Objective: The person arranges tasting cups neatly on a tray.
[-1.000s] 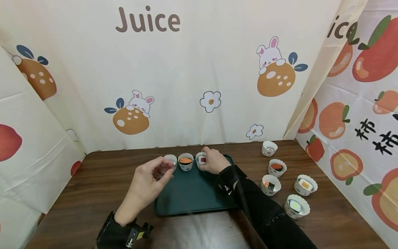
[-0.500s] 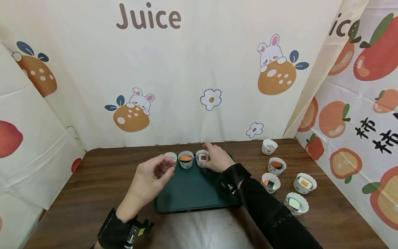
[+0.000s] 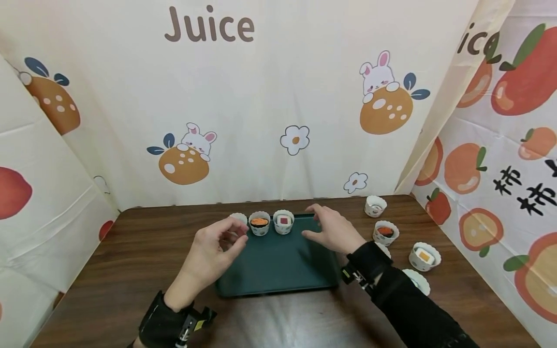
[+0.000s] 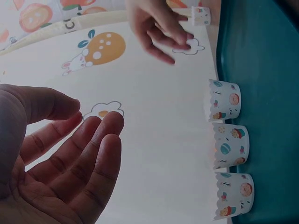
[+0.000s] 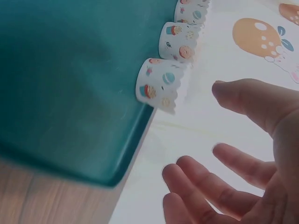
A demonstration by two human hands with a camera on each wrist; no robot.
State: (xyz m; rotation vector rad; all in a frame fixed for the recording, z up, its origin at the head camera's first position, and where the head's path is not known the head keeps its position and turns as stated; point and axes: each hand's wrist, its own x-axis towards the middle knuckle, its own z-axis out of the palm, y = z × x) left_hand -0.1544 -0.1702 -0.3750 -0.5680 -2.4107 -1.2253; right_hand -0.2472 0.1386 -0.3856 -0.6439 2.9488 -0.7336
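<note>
A dark green tray (image 3: 278, 270) bears three patterned white paper cups in a row along its far edge. The right cup (image 3: 284, 229) holds a white piece with a dark red centre; the middle cup (image 3: 259, 231) holds an orange-topped sushi piece. My left hand (image 3: 213, 253) partly hides the left cup (image 3: 238, 217), whose contents I cannot see. Fingers loosely bent, this hand hovers by the tray's left side, and the left wrist view shows nothing in its grasp. Over the tray's far right part is my right hand (image 3: 332, 231), fingers spread and holding nothing, apart from the right cup.
Several more paper cups stand right of the tray on the brown wooden table (image 3: 143, 261): a far one (image 3: 375, 206), one with a red-topped piece (image 3: 386, 233), one with a yellow-topped piece (image 3: 425, 256). My right arm partly covers others. Printed curtains (image 3: 243, 96) enclose the table.
My right hand has let go of the right cup with the dark red-centred piece and moved right, its fingers spreading. The cup stays on the tray. My left hand has hardly moved.
</note>
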